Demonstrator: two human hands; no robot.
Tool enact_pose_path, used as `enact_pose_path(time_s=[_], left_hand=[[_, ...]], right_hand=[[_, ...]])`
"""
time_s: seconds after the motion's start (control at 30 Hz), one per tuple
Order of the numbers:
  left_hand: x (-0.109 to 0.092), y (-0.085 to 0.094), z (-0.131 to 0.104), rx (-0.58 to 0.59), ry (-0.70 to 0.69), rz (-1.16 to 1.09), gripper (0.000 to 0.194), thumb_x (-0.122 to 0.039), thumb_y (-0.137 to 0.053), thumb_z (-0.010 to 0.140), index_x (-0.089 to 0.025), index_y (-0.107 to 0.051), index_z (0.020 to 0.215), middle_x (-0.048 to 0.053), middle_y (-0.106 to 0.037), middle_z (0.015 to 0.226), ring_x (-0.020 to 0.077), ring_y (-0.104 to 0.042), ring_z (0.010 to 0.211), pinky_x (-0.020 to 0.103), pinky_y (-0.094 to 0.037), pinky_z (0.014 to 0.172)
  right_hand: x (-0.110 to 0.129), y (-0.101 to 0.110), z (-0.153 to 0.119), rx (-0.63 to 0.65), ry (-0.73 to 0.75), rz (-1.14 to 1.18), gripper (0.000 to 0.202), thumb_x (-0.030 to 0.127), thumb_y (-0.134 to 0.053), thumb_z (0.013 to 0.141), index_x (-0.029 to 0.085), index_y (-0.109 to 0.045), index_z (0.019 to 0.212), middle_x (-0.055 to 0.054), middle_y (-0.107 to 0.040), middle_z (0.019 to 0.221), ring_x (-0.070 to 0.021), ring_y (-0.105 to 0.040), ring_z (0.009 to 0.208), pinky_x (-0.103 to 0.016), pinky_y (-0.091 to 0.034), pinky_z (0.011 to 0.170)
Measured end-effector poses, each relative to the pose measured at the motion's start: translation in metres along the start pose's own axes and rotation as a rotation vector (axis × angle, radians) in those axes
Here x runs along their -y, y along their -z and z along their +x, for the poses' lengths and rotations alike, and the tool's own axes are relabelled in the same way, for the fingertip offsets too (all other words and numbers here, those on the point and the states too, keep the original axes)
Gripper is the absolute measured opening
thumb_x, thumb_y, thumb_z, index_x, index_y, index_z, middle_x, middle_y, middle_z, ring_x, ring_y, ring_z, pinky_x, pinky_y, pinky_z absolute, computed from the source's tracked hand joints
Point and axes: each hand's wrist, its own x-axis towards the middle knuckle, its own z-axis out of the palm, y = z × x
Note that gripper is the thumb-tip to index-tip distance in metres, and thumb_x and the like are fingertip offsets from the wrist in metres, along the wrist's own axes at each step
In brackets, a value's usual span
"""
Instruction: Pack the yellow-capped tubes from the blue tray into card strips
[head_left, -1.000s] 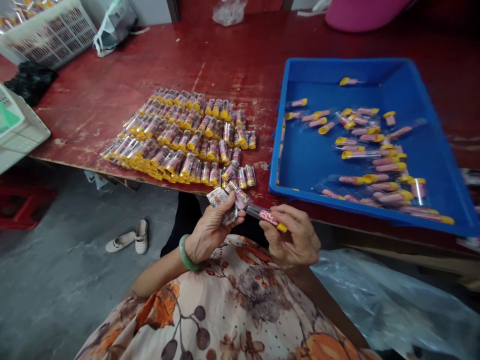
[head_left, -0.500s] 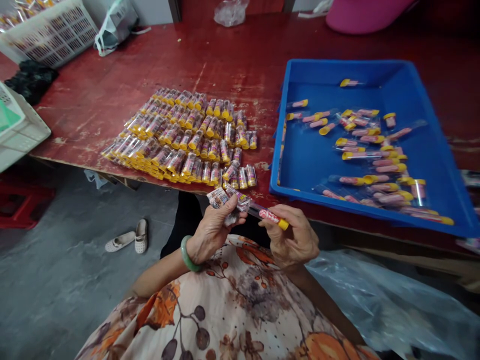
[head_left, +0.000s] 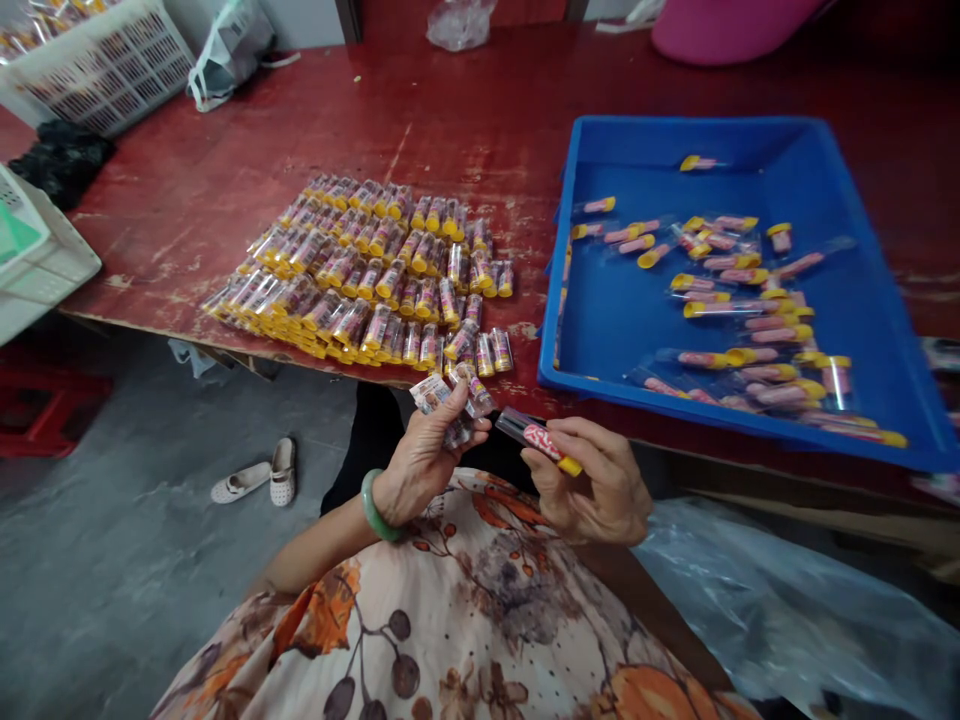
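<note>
In my right hand [head_left: 596, 485] is a clear tube [head_left: 540, 438] with a yellow cap and a red-and-white pattern inside. It tilts with its clear end toward my left hand [head_left: 421, 455], a small gap apart. My left hand pinches a few printed clear wrappers [head_left: 476, 392] and a small picture slip [head_left: 430, 394] between thumb and fingers. How many pieces it holds is hidden. Just beyond it, stacked rows of yellow-capped tubes [head_left: 352, 270] cover part of the red table [head_left: 480, 130].
A blue tray [head_left: 559, 300] with loose yellow-capped tubes [head_left: 780, 372] stands at the right. White plastic baskets [head_left: 112, 75] and a black bag [head_left: 60, 160] are at the left. Clear plastic sheeting [head_left: 795, 600] hangs below the table edge. Shoes [head_left: 282, 472] lie on the floor.
My right hand has moved slightly right and down with the tube, whose clear end has come away from the wrappers in my left hand. The left hand stays nearly in place.
</note>
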Motion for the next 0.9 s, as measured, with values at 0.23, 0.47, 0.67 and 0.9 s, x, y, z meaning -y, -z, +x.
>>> enact_pose_path(time_s=[0.23, 0.47, 0.67, 0.9], left_hand=[[-0.001, -0.002, -0.004, 0.025, 0.018, -0.013, 0.031, -0.026, -0.086, 0.070, -0.014, -0.066, 0.091, 0.000, -0.070, 0.074, 0.0110, -0.065, 0.054, 0.021, -0.057, 0.051], [0.002, 0.000, -0.002, 0.102, -0.049, 0.049, 0.042, -0.036, -0.091, 0.063, -0.014, -0.065, 0.088, 0.000, -0.069, 0.072, 0.0113, -0.064, 0.053, 0.021, -0.056, 0.052], [0.006, 0.000, -0.004, 0.113, -0.156, 0.112, 0.046, -0.044, -0.091, 0.058, -0.014, -0.066, 0.083, 0.000, -0.067, 0.066, 0.0105, -0.061, 0.052, 0.022, -0.052, 0.054], [0.000, 0.000, -0.008, 0.118, -0.158, 0.101, 0.045, -0.035, -0.094, 0.054, -0.015, -0.068, 0.085, 0.000, -0.070, 0.077, 0.0117, -0.063, 0.062, 0.025, -0.054, 0.061]], right_hand=[[0.001, 0.000, 0.003, 0.065, 0.054, -0.036, 0.027, 0.017, -0.072, 0.086, 0.020, -0.061, 0.110, -0.006, -0.069, 0.100, -0.0169, -0.071, 0.088, -0.030, -0.061, 0.076], [-0.006, 0.003, -0.006, 0.152, 0.138, -0.100, 0.044, 0.013, -0.077, 0.080, 0.021, -0.060, 0.120, -0.008, -0.069, 0.106, -0.0175, -0.070, 0.094, -0.030, -0.060, 0.081], [-0.008, -0.002, -0.013, 0.156, 0.214, -0.261, 0.056, 0.022, -0.082, 0.078, 0.021, -0.057, 0.129, -0.006, -0.072, 0.106, -0.0150, -0.071, 0.092, -0.023, -0.057, 0.082], [-0.005, -0.005, -0.012, 0.303, 0.078, 0.077, 0.045, 0.025, -0.054, 0.097, 0.016, -0.050, 0.141, -0.016, -0.060, 0.126, -0.0249, -0.063, 0.114, -0.038, -0.058, 0.091]])
